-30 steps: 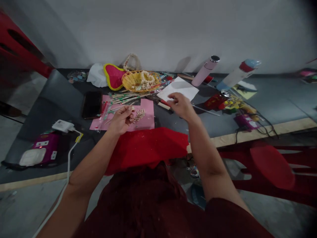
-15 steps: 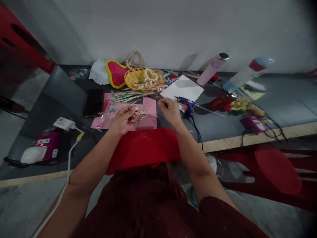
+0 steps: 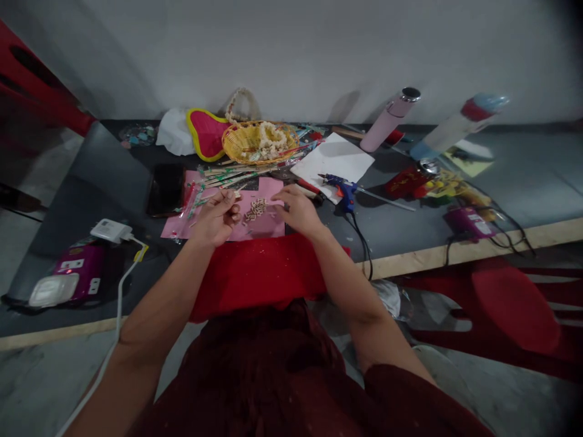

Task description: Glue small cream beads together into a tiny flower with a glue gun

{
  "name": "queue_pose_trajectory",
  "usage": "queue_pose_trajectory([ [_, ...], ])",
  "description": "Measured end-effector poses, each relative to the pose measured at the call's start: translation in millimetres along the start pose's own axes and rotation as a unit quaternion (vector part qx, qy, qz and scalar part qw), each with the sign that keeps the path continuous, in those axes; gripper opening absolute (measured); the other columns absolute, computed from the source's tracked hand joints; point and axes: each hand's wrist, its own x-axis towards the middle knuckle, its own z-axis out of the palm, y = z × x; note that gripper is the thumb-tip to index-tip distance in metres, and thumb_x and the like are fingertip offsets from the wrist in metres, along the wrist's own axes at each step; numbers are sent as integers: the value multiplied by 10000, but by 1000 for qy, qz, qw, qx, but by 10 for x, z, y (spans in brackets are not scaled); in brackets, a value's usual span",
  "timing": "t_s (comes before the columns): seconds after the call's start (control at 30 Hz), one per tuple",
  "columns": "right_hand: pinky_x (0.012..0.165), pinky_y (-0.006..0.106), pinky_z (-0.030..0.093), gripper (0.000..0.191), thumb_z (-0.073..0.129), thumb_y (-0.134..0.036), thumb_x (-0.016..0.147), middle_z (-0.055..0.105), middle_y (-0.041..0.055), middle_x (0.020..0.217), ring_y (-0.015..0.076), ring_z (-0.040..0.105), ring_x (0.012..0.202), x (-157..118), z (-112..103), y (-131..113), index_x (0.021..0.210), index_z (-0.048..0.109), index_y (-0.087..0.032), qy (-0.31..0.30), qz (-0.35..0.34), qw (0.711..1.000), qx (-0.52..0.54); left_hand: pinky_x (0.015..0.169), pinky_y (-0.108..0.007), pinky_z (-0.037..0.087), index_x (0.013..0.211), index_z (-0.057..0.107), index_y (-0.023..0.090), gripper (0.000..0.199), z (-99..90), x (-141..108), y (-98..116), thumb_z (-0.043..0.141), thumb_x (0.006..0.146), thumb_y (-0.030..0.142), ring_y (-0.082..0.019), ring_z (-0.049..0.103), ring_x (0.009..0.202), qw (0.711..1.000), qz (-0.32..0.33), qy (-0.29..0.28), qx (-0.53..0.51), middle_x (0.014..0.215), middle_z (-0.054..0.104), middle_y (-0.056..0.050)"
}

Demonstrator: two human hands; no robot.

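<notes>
Left hand (image 3: 215, 220) pinches a small pale piece (image 3: 237, 195). Right hand (image 3: 299, 212), apart from it, hovers or rests by a pile of small bits (image 3: 255, 209) on pink paper (image 3: 272, 230); I can't tell if it grips any. Sticks (image 3: 234, 176) and a yellow basket (image 3: 241, 138) crowd the counter (image 3: 523, 188) behind; glue gun (image 3: 347, 193) to the right. Left palm hidden; the piece's shape is too small to make out.

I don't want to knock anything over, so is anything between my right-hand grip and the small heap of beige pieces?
No, nothing visible. Your right-hand grip is beside the heap of beige pieces on the pink paper; the blue glue gun lies to its right, off that path.
</notes>
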Motion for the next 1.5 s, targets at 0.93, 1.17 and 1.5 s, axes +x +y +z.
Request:
queue_pose_trajectory([
  [0.93,766,306,476,103,476,-242,895,586,51,860,159,548,864,32,206,-334,858,559,-194,133,-81,978,136,479,-159,399,713,576,133,191,112,-85,-110,742,660,209,-46,464,538,999,-45,-7,26,685,573,9],
  [1.17,762,305,485,78,496,-214,886,587,43,832,151,551,850,26,201,-397,848,562,-195,145,-115,969,165,513,-161,416,696,554,140,211,127,-100,-138,739,671,241,-54,465,548,997,-59,-29,42,602,516,28],
  [1.5,790,307,494,78,510,-222,882,600,39,852,149,562,871,20,215,-362,873,585,-204,155,-119,966,169,506,-167,405,680,555,137,231,135,-94,-146,756,649,247,-53,468,539,996,-63,-25,55,602,527,31],
])
